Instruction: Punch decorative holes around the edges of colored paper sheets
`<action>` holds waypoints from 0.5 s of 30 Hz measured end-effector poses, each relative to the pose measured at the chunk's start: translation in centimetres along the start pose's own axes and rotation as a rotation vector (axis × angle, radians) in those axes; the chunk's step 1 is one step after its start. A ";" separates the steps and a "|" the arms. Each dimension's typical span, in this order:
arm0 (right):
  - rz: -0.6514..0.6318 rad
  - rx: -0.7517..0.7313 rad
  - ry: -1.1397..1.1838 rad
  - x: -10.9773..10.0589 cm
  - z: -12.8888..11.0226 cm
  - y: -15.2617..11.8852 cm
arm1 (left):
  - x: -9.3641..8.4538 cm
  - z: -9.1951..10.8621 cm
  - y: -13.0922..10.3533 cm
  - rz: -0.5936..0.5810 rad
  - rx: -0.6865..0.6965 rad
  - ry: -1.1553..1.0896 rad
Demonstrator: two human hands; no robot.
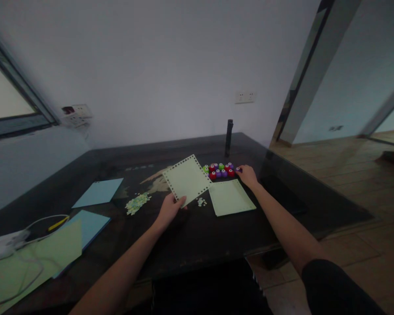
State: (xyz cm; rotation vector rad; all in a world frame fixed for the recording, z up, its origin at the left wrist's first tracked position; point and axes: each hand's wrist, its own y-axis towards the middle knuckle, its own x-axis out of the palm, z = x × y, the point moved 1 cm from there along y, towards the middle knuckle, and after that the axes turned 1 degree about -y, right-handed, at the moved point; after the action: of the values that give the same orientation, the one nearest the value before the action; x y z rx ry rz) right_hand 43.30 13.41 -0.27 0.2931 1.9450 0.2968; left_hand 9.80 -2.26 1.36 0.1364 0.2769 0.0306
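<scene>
A person's left hand (170, 208) is grasping a pale green sheet (187, 179) by its near corner, holding it tilted above a dark table (190, 245); small holes are lining its edges. The right hand (248, 176) is pinching a small purple punch (238, 169) beside two rows of colourful punches (218, 173). Pale paper (232, 197) is lying near confetti (201, 201).

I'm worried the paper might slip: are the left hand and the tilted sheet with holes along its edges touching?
Touching. The head view shows the left hand gripping the sheet at its near corner, thumb over the paper.
</scene>
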 end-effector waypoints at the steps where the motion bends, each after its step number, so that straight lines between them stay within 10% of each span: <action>1: -0.004 -0.005 -0.009 -0.1 -0.1 -0.1 | 0.0 0.0 0.0 -0.007 0.003 -0.004; 8: 0.150 -0.072 0.214 -3.6 -2.9 -1.1 | 0.2 0.0 -0.2 -0.069 -0.005 -0.040; 15: -0.378 -0.108 0.966 -3.3 -10.5 -5.4 | 0.3 0.2 -0.4 -0.138 0.040 -0.084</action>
State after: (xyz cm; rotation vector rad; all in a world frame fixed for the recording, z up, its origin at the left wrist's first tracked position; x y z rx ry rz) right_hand 34.48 6.45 4.68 -0.3690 2.8538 0.3192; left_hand 10.18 -2.67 1.42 0.1572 0.2030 -0.1172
